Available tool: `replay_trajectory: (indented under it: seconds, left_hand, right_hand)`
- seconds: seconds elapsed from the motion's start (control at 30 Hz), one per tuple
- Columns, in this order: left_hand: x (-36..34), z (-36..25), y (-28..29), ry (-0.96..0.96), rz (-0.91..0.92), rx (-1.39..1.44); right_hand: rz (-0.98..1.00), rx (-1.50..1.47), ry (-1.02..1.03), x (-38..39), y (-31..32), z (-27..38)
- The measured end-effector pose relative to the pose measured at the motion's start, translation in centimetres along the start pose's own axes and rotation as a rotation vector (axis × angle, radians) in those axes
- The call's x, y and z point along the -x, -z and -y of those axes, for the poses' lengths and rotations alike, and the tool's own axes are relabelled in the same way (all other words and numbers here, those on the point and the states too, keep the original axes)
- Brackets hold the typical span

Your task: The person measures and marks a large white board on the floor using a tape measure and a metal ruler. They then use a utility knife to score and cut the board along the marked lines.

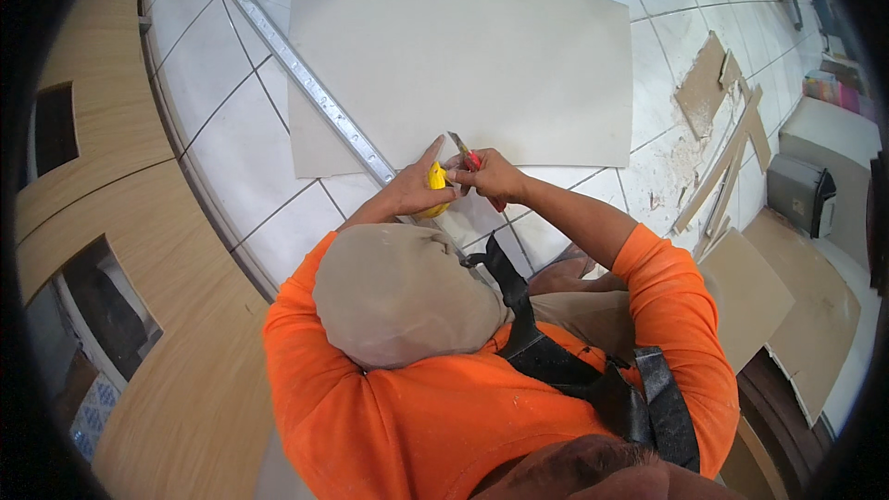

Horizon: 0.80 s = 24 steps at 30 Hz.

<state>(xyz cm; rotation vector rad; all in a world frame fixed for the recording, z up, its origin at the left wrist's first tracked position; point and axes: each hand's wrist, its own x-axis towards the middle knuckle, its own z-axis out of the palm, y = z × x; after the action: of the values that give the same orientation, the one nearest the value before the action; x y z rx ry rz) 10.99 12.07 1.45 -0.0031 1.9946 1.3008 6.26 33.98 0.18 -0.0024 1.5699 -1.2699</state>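
Note:
My left hand (407, 191) is closed around a yellow tape measure (435, 187), its index finger stretched toward the near edge of a large pale board (463, 65). Close beside it, my right hand (494, 178) grips a red utility knife (473, 161), its blade pointing up and away over the board's near edge. The two hands almost meet. A long perforated metal profile (306, 79) lies slantwise across the board's left side, its near end by my left wrist. The board rests flat on the floor.
White tiles (208, 93) surround the board. Broken board strips (732, 162) and crumbs lie to the right, near a grey box (798, 193). Larger board offcuts (796, 296) lean at the lower right. A wooden panel with cut openings (120, 213) runs along the left.

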Motion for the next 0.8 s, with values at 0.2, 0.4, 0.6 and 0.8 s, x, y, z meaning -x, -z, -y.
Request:
replay_trajectory:
  seconds: [0.2,0.4,0.6,0.8]
  left_hand:
    - [-0.7,-0.5,-1.3,-0.049,0.059,0.121]
    - [-2.3,0.9,-3.2,-0.054,0.247,0.300]
    - [-1.5,1.8,-5.1,-0.139,0.081,0.541]
    - [-1.7,1.1,-4.2,-0.147,-0.015,0.621]
  right_hand:
    - [0.055,0.172,-0.074,1.6,2.3,3.2]
    - [0.210,0.272,-0.087,1.4,4.4,2.3]
    - [0.158,0.305,0.061,0.6,4.8,4.4]
    - [0.098,0.373,0.012,1.0,4.1,4.5]
